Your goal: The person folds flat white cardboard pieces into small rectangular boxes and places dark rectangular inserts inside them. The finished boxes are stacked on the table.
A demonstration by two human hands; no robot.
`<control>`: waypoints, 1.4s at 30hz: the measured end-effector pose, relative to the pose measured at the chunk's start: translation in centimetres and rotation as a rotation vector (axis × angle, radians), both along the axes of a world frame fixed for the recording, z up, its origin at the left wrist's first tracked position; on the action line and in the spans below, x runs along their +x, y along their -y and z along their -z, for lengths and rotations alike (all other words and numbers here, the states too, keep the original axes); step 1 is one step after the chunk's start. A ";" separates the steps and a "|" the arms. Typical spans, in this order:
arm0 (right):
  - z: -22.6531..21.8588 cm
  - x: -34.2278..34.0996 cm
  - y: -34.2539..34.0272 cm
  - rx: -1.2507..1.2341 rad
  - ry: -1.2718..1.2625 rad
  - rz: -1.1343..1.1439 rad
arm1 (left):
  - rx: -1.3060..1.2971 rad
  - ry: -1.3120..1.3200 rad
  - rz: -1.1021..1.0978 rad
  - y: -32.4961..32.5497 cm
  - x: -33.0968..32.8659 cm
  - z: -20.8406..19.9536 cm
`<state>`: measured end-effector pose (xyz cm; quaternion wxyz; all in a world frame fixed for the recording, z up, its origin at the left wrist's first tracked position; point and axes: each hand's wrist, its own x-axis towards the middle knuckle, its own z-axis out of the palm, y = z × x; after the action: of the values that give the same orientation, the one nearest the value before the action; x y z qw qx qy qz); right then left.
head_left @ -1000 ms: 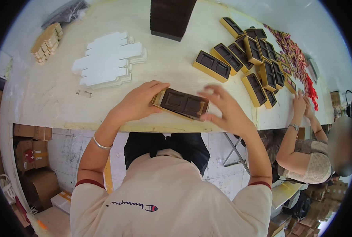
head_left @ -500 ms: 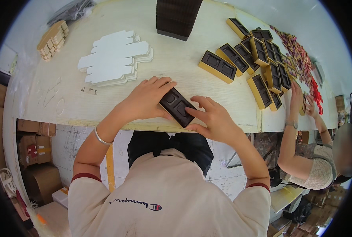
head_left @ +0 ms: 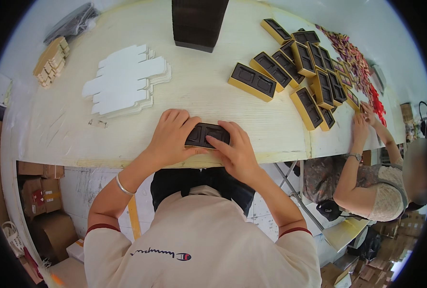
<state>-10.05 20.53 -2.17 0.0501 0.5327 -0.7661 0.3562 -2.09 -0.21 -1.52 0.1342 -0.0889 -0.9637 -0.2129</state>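
At the near edge of the table, a small oblong box [head_left: 208, 130] with a black two-compartment insert lies crosswise between my hands. My left hand [head_left: 169, 138] wraps its left end, fingers behind and thumb along the near side. At the right end, my right hand [head_left: 237, 150] grips it, with one finger pressed on the insert. The box's outer walls are mostly hidden by my fingers. Beyond my right hand, several gold boxes [head_left: 252, 88] with similar black inserts are grouped, some leaning on others.
White flat carton blanks [head_left: 120, 81] lie stacked at the left. A tall stack of black trays [head_left: 195, 26] stands at the back. Farther left are cream folded pieces [head_left: 53, 62]. A co-worker's hands [head_left: 361, 126] work at the right, near a heap of small wrapped pieces [head_left: 348, 50].
The box has turned from a diagonal to lie nearly level, and my right hand has closed around its right end. The co-worker's hands have shifted.
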 end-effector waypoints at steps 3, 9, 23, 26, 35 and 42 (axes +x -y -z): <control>-1.0 -2.1 -0.2 0.021 0.038 -0.031 | 0.011 -0.029 -0.054 -0.8 -0.4 0.1; -1.2 -8.9 -4.8 0.077 0.030 0.323 | 0.064 -0.056 -0.075 0.9 -0.2 -2.9; -1.9 -9.5 -3.3 0.076 -0.076 0.487 | 0.009 0.247 -0.389 16.5 4.9 -5.6; -2.5 -8.3 -3.5 0.061 -0.057 0.471 | 0.087 0.272 -0.382 17.3 5.0 -6.0; -2.1 0.6 -3.4 -0.082 -0.193 -0.038 | -0.235 -0.153 0.052 -0.4 6.5 -4.3; 1.9 2.4 -2.8 -0.053 0.358 0.207 | 0.376 -0.018 -0.014 -3.6 1.9 0.2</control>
<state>-7.62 23.37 -4.03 -0.0363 0.3777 -0.8039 0.4581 -0.19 3.38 -1.71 0.1585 -0.0573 -0.9064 -0.3873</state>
